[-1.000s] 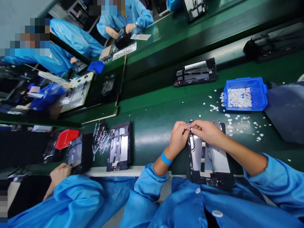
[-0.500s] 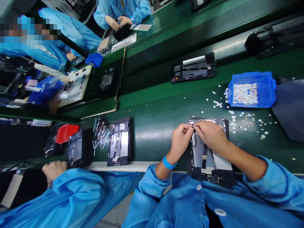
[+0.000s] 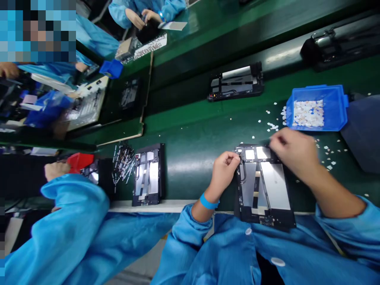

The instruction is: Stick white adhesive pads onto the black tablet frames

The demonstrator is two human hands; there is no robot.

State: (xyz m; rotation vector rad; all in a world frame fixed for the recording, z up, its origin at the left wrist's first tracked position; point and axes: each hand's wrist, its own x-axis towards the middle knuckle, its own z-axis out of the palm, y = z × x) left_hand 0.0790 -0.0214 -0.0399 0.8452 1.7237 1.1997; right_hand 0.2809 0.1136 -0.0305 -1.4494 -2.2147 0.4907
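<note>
An opened tablet lies in front of me, its silver battery panels, black cables and circuit boards showing. My left hand is at the tablet's upper left corner, thumb and fingertips pinched together; whatever they may hold is too small to make out. Off the upper right corner, my right hand is raised and a little blurred, its fingers curled into a pinch with their contents hidden. Beyond it stands a blue bin of small white pieces, with more white bits scattered beside it.
Another opened tablet lies to the left beside a pile of thin strips. Farther back is a third device. A co-worker's hand is near a red tray; another person's hands work across the bench.
My right hand has left the tablet's upper left corner and moved right, towards the blue bin. My left hand has stayed at the corner. The neighbour's hand has moved up to the red tray.
</note>
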